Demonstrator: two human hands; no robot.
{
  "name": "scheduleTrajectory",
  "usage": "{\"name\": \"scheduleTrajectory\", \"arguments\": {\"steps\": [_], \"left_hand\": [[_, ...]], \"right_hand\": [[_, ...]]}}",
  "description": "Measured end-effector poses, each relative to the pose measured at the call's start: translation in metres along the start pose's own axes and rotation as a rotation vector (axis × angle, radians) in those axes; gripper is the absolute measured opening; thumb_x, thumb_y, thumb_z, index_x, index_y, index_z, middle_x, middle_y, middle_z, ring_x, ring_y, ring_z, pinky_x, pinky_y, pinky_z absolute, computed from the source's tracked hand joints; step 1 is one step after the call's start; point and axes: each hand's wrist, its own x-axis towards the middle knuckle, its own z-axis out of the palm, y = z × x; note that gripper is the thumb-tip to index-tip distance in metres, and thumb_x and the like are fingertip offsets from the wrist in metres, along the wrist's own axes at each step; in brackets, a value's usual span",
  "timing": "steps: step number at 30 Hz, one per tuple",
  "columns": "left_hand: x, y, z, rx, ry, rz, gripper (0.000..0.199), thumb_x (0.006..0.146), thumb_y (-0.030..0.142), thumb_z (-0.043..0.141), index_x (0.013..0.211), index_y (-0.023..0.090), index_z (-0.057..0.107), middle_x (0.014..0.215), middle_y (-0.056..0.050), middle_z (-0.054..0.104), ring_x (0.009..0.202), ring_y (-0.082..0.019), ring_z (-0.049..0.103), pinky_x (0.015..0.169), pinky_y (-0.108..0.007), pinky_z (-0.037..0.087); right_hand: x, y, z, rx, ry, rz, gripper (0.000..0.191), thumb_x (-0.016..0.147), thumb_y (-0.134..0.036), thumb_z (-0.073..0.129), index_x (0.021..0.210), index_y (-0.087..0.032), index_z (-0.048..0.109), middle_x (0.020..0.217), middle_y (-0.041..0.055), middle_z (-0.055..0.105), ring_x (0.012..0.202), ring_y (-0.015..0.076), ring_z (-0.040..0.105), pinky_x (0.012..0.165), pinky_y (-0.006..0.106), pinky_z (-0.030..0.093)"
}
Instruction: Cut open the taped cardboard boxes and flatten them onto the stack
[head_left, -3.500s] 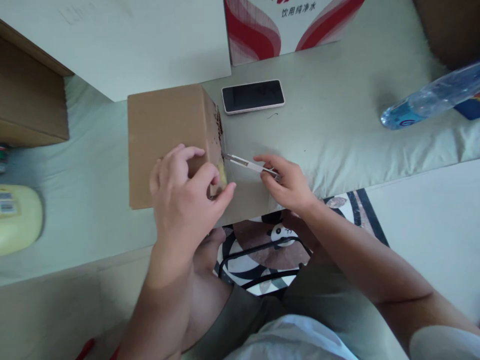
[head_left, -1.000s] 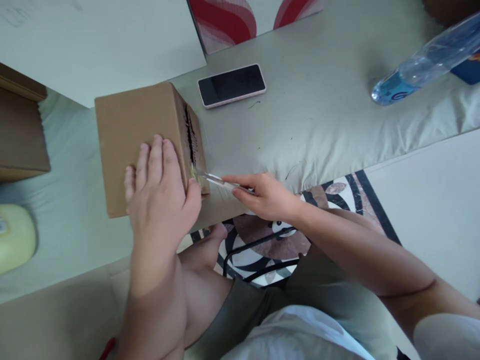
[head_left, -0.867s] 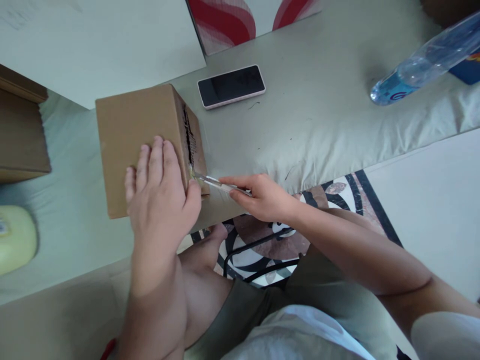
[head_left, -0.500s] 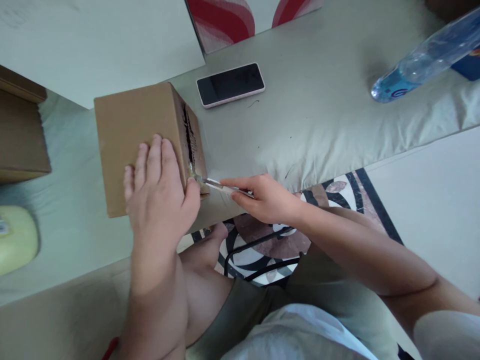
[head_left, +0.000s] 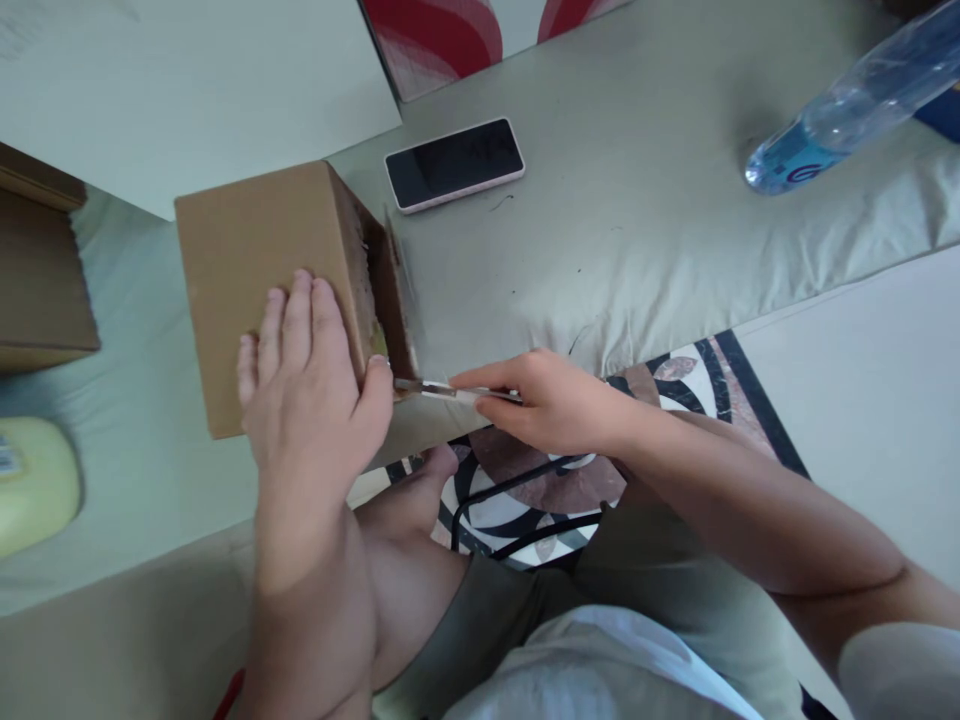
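A brown cardboard box [head_left: 259, 225] lies on the pale green cloth, its right side slit with a gap along the cut. My left hand [head_left: 307, 380] rests flat on top of the box, fingers stretched out and the thumb at the cut edge. Between the fingers and thumb of my right hand [head_left: 544, 400] is a slim white utility knife [head_left: 457, 392]. Its blade end reaches the near corner of the slit side, close to my left thumb; the very tip is hidden.
A phone [head_left: 454, 165] lies behind the box. A water bottle [head_left: 840, 115] is at the upper right. On the left are another cardboard box [head_left: 41, 270] and a yellow container [head_left: 34, 485]. A white panel [head_left: 210, 95] stands behind. The cloth-covered surface [head_left: 645, 220] ends above a patterned floor.
The slit side of the box has parted into a wider gap, with its flap leaning outward. The knife has moved slightly toward me, down to the near corner. My left hand stays on top.
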Motion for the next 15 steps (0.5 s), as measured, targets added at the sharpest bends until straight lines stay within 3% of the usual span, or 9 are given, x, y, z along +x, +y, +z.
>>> {"name": "scheduleTrajectory", "arguments": {"steps": [4, 6, 8, 11, 13, 15], "left_hand": [[-0.004, -0.005, -0.004, -0.011, -0.032, 0.009, 0.091, 0.088, 0.049, 0.054, 0.171, 0.013, 0.042, 0.182, -0.013, 0.037, 0.172, -0.043, 0.025, 0.142, -0.068, 0.018], [-0.009, -0.009, -0.006, -0.021, -0.076, 0.038, 0.099, 0.083, 0.056, 0.068, 0.173, 0.023, 0.040, 0.184, -0.010, 0.033, 0.173, -0.045, 0.020, 0.142, -0.070, 0.016], [-0.015, -0.013, -0.007, -0.018, -0.101, 0.080, 0.106, 0.074, 0.052, 0.082, 0.170, 0.033, 0.044, 0.185, -0.008, 0.032, 0.173, -0.049, 0.018, 0.141, -0.074, 0.015], [-0.020, -0.016, -0.008, -0.008, -0.081, 0.107, 0.104, 0.068, 0.033, 0.086, 0.165, 0.037, 0.051, 0.183, -0.006, 0.035, 0.172, -0.051, 0.021, 0.139, -0.078, 0.016], [-0.020, -0.016, -0.009, -0.023, -0.068, 0.100, 0.096, 0.073, 0.029, 0.080, 0.165, 0.038, 0.052, 0.183, -0.004, 0.037, 0.172, -0.049, 0.023, 0.139, -0.078, 0.017], [-0.019, -0.016, -0.009, -0.050, -0.062, 0.098, 0.087, 0.081, 0.029, 0.072, 0.165, 0.039, 0.051, 0.182, -0.001, 0.038, 0.172, -0.046, 0.025, 0.140, -0.076, 0.018]], "right_hand": [[-0.005, 0.007, -0.028, 0.040, -0.012, 0.041, 0.044, 0.097, -0.017, 0.056, 0.132, -0.018, 0.083, 0.071, -0.0001, 0.070, 0.058, 0.0110, 0.050, 0.063, 0.027, 0.038], [-0.006, 0.017, -0.044, 0.066, -0.051, 0.102, 0.042, 0.097, -0.022, 0.059, 0.132, -0.019, 0.082, 0.072, -0.0003, 0.071, 0.054, 0.0108, 0.050, 0.057, 0.027, 0.037], [-0.005, 0.027, -0.056, 0.069, -0.035, 0.143, 0.042, 0.097, -0.027, 0.063, 0.135, -0.021, 0.080, 0.074, 0.0000, 0.071, 0.053, 0.0111, 0.050, 0.055, 0.027, 0.037], [0.002, 0.042, -0.058, -0.017, 0.229, 0.151, 0.048, 0.102, -0.036, 0.059, 0.145, -0.020, 0.072, 0.083, 0.0038, 0.074, 0.062, 0.0144, 0.056, 0.060, 0.029, 0.044], [0.008, 0.050, -0.052, -0.171, 0.433, 0.134, 0.051, 0.105, -0.037, 0.052, 0.150, -0.019, 0.067, 0.093, 0.0088, 0.075, 0.076, 0.0203, 0.063, 0.071, 0.033, 0.051], [0.015, 0.060, -0.046, -0.358, 0.556, 0.125, 0.055, 0.104, -0.034, 0.048, 0.156, -0.018, 0.061, 0.108, 0.0153, 0.076, 0.091, 0.0279, 0.068, 0.081, 0.041, 0.056]]}}
